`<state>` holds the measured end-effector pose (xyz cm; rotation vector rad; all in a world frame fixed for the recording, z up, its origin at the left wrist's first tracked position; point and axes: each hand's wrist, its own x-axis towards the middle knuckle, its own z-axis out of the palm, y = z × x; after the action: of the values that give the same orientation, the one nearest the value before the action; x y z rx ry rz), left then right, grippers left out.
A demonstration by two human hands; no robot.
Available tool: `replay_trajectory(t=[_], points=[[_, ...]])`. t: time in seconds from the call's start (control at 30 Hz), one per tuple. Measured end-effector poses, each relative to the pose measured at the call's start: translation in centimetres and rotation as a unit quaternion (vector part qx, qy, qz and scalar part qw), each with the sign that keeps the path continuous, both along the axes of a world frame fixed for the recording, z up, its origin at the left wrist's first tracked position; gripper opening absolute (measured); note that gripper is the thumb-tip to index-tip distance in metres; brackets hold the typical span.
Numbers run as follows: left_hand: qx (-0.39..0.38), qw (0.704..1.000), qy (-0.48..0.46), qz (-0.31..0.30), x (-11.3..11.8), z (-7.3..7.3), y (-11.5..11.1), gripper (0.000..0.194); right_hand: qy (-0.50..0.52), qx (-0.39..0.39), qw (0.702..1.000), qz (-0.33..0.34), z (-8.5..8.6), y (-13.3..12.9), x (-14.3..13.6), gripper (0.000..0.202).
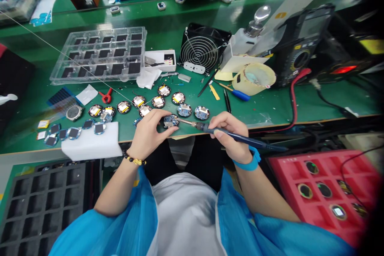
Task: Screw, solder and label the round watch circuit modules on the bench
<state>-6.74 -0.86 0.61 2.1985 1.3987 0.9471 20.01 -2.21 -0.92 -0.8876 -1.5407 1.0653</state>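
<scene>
My left hand (153,130) pinches a small round circuit board (171,121) between thumb and fingers at the bench's front edge. In my right hand (229,132) is a soldering iron (240,138) with a dark blue handle, gripped like a pen. Its metal tip points left and meets the right side of the board; whether it touches cannot be made out. Just beyond lie two blue round boards (202,113) and several round modules with white and yellow tops (178,98). A blue wrist strap (248,160) circles my right wrist.
A clear compartment tray (99,54), a black fan (199,50), a cream tub (255,78) and a multimeter (303,44) stand on the green bench. A white foam block (93,142) holds small parts. Red foam tray (327,168) is low right; a grey tray (45,204) low left.
</scene>
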Motion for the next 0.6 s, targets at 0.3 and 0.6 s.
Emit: replay_trajectory(t=[0.3, 0.6], points=[[0.006, 1.000, -0.004, -0.001, 0.0, 0.0, 0.0, 0.034, 0.007, -0.002, 1.000, 0.004, -0.4, 0.2, -0.1, 0.014], [0.001, 1.000, 0.001, 0.005, 0.0, 0.0, -0.1, 0.033, 0.019, -0.014, 1.000, -0.005, -1.2, 0.3, 0.1, 0.018]])
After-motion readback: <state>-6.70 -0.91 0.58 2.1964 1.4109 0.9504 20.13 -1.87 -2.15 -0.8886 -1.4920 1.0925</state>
